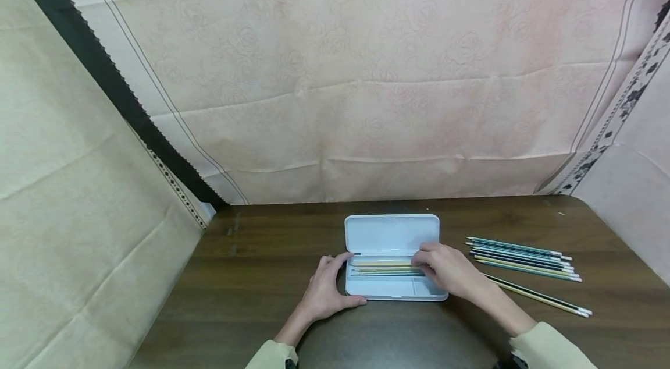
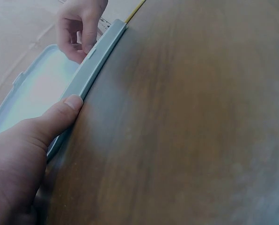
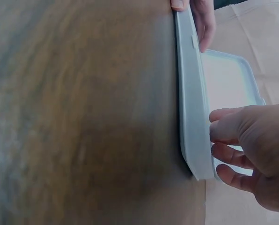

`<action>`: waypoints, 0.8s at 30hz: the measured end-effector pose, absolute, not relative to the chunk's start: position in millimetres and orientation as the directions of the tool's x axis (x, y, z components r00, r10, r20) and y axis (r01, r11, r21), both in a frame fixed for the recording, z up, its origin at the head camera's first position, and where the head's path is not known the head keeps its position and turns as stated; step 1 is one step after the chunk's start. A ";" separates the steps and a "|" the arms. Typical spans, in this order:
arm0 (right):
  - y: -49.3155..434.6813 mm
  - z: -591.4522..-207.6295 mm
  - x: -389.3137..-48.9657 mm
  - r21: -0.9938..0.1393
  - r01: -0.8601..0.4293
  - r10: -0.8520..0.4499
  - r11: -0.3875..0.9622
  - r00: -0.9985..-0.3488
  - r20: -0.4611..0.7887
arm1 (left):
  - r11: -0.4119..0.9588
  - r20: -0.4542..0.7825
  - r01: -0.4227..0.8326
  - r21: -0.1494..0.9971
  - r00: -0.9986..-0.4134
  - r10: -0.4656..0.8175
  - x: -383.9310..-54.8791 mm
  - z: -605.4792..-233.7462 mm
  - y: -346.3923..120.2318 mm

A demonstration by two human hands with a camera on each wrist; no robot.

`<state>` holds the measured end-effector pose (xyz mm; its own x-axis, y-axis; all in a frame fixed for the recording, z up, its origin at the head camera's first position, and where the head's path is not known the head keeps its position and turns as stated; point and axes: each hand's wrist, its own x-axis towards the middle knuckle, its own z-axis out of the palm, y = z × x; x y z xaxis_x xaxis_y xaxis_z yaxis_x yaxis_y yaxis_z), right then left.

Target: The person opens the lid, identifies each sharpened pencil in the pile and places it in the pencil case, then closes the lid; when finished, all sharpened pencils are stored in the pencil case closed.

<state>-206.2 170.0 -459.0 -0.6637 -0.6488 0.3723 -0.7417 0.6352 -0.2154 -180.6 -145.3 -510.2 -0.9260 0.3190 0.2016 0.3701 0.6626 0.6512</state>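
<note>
A pale blue pencil case (image 1: 389,288) lies on the table with its lid (image 1: 392,234) raised at the back. Several yellow, green and blue pencils (image 1: 384,269) lie lengthwise in its tray. My left hand (image 1: 327,290) grips the case's left end, the thumb along the front wall and the fingers at the rear corner. Over the tray's right half, my right hand (image 1: 445,267) has its fingertips down at the ends of the pencils. Its thumb and forefinger come together there in a pinch, and the pencil tips between them are mostly hidden.
Right of the case, a row of blue, dark and yellow pencils (image 1: 523,258) lies on the brown table (image 1: 251,311). Closer in, two more striped pencils (image 1: 544,296) lie beside the right forearm. Pale patterned cloth (image 1: 387,95) rises behind the table and at both sides.
</note>
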 end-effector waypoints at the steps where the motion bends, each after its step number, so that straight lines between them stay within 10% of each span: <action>1: 172.6 -458.4 -205.9 -0.217 -0.732 -0.635 0.646 -0.673 0.379 | 0.662 0.202 0.370 0.651 -0.926 0.319 -180.5 -510.2 -145.1; 24: 339.6 -470.3 -179.7 -0.145 -0.562 -0.384 0.815 -0.710 0.590 | 0.661 0.197 0.364 0.656 -0.928 0.315 -180.0 -508.7 -145.1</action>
<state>-179.7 339.6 -470.3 -0.7097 -0.3844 0.5904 -0.5615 0.8147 -0.1445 -180.0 -145.1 -508.7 -0.9283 0.3154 0.1968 0.3637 0.6611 0.6563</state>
